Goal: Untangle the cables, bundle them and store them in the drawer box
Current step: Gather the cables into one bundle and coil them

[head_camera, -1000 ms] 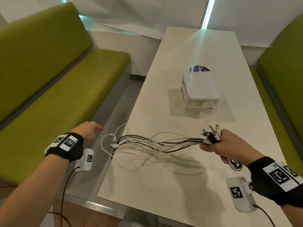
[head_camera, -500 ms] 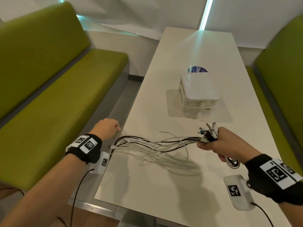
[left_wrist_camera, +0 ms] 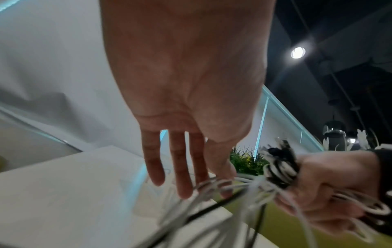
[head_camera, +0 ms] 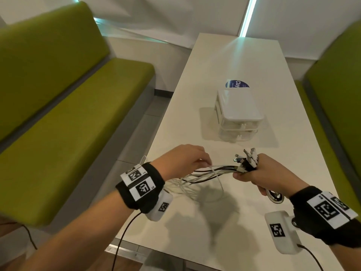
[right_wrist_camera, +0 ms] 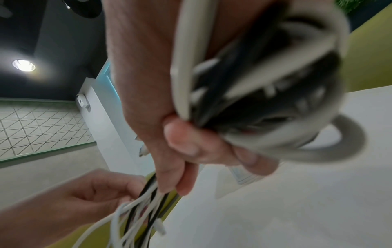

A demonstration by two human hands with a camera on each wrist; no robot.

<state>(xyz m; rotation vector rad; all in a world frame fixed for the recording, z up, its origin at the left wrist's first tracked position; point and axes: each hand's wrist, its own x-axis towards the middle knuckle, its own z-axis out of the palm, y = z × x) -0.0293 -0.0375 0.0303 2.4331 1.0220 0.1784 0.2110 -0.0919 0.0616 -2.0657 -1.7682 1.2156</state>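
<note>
White and black cables [head_camera: 207, 174] are stretching above the near end of the long white table [head_camera: 224, 61]. I am pinching their strands with my left hand [head_camera: 183, 161], while my right hand [head_camera: 261, 173] is clenching the plug ends. Beyond is standing the clear plastic drawer box [head_camera: 239, 114].

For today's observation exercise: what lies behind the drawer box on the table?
Behind the drawer box a dark blue round label with white lettering lies on the table. The box covers its near part, so the full text cannot be read.
</note>
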